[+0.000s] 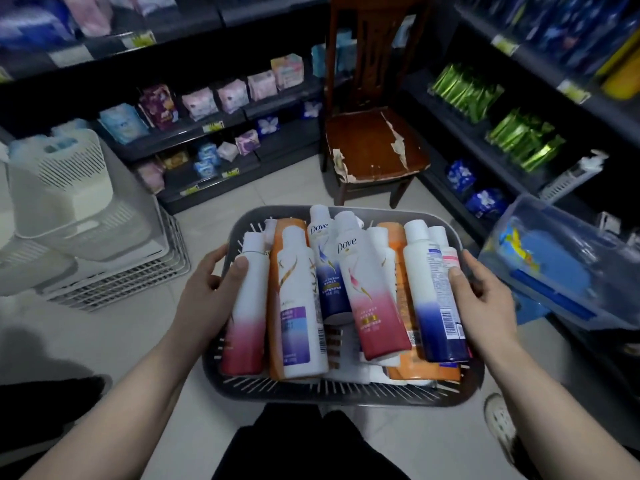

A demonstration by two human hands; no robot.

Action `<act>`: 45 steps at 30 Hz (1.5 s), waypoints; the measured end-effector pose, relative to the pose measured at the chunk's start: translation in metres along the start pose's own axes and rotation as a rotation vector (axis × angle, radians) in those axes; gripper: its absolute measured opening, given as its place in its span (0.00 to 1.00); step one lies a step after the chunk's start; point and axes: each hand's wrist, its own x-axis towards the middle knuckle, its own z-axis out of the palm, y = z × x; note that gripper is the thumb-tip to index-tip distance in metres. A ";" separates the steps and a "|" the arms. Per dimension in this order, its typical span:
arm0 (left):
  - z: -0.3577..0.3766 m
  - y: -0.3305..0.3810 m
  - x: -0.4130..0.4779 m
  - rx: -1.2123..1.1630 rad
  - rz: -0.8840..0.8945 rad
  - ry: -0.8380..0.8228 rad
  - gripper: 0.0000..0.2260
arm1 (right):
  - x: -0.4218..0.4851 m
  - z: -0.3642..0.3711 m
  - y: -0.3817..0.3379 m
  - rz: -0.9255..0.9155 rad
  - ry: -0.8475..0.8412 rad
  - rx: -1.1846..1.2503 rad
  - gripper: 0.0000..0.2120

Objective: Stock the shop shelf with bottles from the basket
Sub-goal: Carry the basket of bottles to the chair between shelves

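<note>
Together, left hand (pixel 207 284) and right hand (pixel 483 291) grip the basket (pixel 346 393) of bottles (pixel 369 292).

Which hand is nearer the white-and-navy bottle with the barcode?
Right. The right hand grips the grey basket at its right rim, just beside the white-and-navy bottle; the left hand grips the left rim, across the basket from it.

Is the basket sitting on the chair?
No, the left hand and right hand hold the basket by its sides, short of the chair.
</note>
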 end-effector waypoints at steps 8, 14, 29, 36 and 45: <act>-0.001 0.038 0.135 0.024 0.000 -0.069 0.19 | 0.091 0.051 -0.041 0.088 0.067 0.041 0.23; -0.003 0.073 0.238 0.076 0.032 -0.173 0.23 | 0.145 0.088 -0.068 0.186 0.149 0.133 0.22; 0.087 0.164 0.404 0.033 0.062 -0.134 0.24 | 0.352 0.093 -0.095 0.165 0.148 0.095 0.20; 0.128 0.195 0.479 0.025 -0.009 -0.203 0.28 | 0.443 0.087 -0.112 0.187 0.154 0.081 0.17; 0.181 0.232 0.588 0.075 -0.022 -0.312 0.26 | 0.544 0.108 -0.109 0.263 0.177 0.000 0.18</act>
